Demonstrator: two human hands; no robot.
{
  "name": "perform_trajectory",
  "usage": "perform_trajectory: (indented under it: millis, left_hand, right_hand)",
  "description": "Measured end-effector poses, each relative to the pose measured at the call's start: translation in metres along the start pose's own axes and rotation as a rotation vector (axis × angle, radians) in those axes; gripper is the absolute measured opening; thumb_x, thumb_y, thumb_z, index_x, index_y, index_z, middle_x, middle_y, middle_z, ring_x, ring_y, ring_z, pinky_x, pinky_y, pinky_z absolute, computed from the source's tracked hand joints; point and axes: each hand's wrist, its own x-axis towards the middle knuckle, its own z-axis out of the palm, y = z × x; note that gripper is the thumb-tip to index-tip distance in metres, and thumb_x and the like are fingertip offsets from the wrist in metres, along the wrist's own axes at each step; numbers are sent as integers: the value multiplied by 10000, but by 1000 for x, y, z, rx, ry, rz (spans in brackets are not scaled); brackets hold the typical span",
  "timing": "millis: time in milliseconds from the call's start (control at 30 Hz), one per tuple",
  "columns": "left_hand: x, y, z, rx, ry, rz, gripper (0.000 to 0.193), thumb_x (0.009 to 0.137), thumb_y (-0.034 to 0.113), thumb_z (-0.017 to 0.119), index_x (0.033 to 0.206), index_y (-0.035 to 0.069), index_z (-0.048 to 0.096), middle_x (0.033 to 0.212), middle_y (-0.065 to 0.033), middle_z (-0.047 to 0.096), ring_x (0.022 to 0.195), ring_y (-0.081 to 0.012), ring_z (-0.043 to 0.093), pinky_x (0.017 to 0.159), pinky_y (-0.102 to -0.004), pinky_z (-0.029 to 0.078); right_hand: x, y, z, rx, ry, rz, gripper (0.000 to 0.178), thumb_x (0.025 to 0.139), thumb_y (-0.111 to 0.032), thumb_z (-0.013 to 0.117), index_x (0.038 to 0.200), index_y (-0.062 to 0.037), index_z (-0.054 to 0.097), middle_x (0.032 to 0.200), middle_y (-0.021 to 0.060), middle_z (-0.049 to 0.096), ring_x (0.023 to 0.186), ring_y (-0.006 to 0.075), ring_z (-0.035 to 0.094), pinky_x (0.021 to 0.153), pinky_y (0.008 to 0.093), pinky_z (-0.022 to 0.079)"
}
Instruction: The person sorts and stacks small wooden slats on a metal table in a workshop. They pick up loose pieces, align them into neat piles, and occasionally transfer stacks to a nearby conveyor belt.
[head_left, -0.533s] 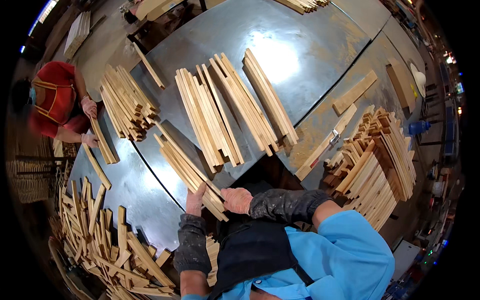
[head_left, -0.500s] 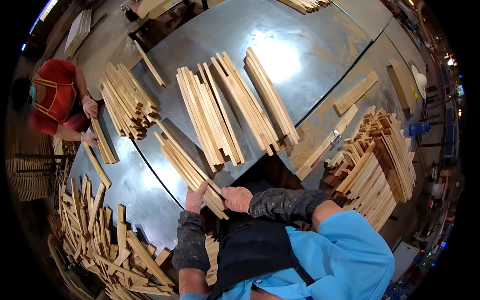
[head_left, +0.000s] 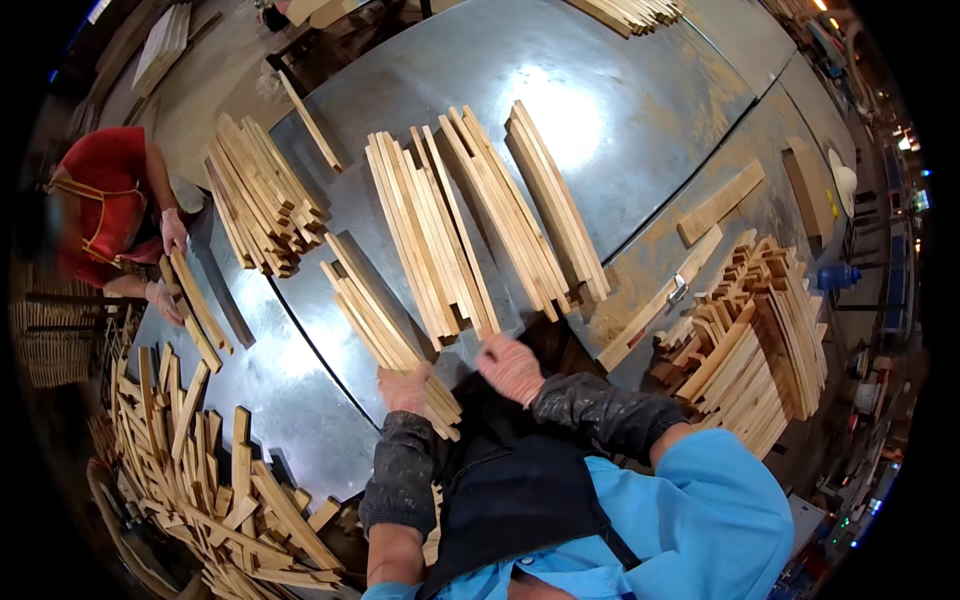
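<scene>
Wooden slats (head_left: 385,330) gripped by bent left hand (head_left: 405,388); right hand (head_left: 510,368) loosely curled, empty.

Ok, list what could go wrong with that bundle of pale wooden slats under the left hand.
The bundle of pale wooden slats overhangs the grey metal table's edge and might slide off. The left hand alone steadies it; the right hand is apart, so slats may fan out.

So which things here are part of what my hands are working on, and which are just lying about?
In hand:
- left hand gripping the bundle of pale wooden slats
- right hand just beside that bundle, at the near ends of the fanned rows of long slats

Lying about:
- crisscross stack of wood pieces
- heap of offcuts
- white hat
</scene>
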Motion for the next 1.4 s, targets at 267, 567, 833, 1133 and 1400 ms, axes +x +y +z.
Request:
perform_trajectory:
  millis: [267,567,833,1133,1400]
  left_hand:
    - [6,1,-1,-31,-1,57,974,678,321,949,1403,-126,476,1338,-320,634,1253,-425,641,1061,-447,538]
    - [4,-21,-9,-147,191,137,951,798,243,910,1547,-67,413,1255,-204,666,1127,-325,662,982,-417,553]
    - [-59,82,24,-303,-399,419,608,935,175,766,1483,-9,577,1085,-84,727,1022,-179,690,884,-323,557]
    - [-72,89,63,22,-562,448,732,928,254,734,1597,90,488,1117,-188,729,1045,-335,706,932,-401,544]
    - [-71,83,68,-33,-603,441,818,927,270,752,1650,145,390,1402,-296,650,1303,-460,618,1079,-484,505]
  right_hand:
    - [49,4,-37,-260,-443,460,1010,898,-415,795,1677,-46,270,1634,270,434,1471,416,482,1178,458,448]
    - [53,21,-19,-260,-455,390,950,921,-413,768,1669,-59,301,1641,285,413,1457,424,493,1174,452,445]
    - [45,42,-24,-311,-379,289,793,973,-403,728,1624,-79,413,1567,279,521,1433,432,513,1162,461,446]
    - [45,63,-25,-299,-154,277,726,969,-357,704,1582,-42,478,1375,271,652,1267,430,619,1080,477,496]
    - [52,-5,-72,-382,-309,356,694,994,-352,631,1611,-103,434,1076,253,753,1017,450,712,889,570,554]
